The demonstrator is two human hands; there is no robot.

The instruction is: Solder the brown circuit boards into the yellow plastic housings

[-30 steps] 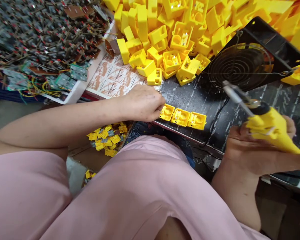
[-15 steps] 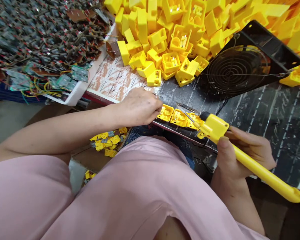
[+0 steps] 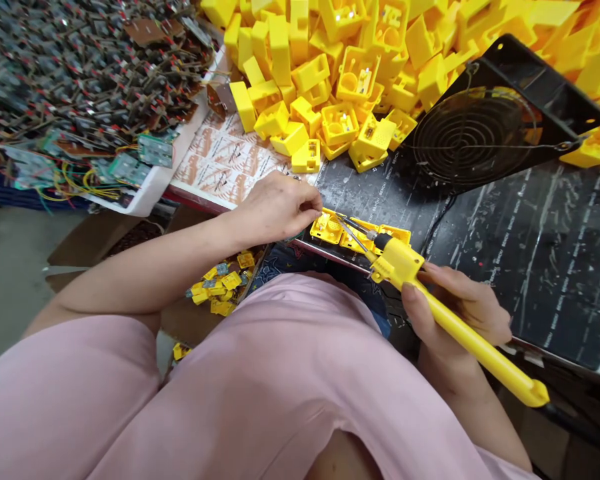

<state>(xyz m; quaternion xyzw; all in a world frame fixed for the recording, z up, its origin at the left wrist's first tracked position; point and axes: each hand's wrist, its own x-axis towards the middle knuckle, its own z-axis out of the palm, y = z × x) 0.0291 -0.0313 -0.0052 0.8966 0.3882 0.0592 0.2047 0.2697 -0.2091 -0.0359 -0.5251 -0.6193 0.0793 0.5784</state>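
Observation:
My right hand (image 3: 460,310) is wrapped round the yellow handle of a soldering iron (image 3: 400,260), which has a thin metal feed tube beside its tip. The tip lies over a row of small open yellow plastic housings (image 3: 326,229) along the bench's front edge. My left hand (image 3: 283,208) is at the left end of that row, thumb and forefinger pinched together by the first housing. Whatever sits between those fingertips is too small or hidden to make out. The iron covers part of the middle housings.
Many yellow housings (image 3: 307,73) are heaped at the back of the bench (image 3: 535,267). A black fan (image 3: 480,127) stands at the right. Circuit boards (image 3: 95,87) with wires are piled at the left. Below the bench, a cardboard box (image 3: 185,320) contains yellow parts.
The soldering iron has moved left and slightly down with my right hand, bringing its tip over the left housings. My left hand has shifted slightly, its pinched fingertips now showing more clearly.

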